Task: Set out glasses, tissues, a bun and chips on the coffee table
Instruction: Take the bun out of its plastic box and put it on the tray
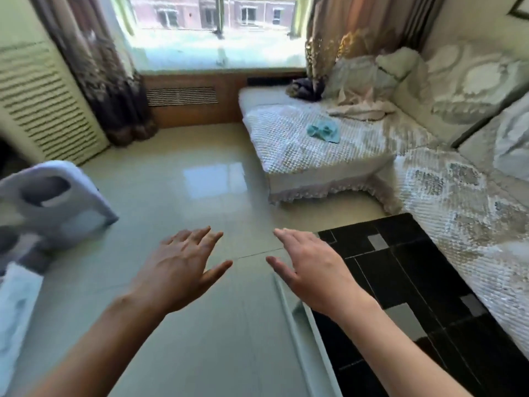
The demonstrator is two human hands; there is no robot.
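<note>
both grips wide, holding nothing: left hand [179, 270], right hand [310, 267] flat-fingered over glossy pale surface [217, 325].

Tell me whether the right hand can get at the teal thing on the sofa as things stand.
Probably not from here. The right hand hovers open above the floor, and the teal thing lies well beyond it on the sofa; nothing blocks the way.

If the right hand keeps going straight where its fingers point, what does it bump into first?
Probably nothing soon. The right hand points up and left over bare floor; far beyond is the window wall's wooden panel, though depth is unclear.
</note>
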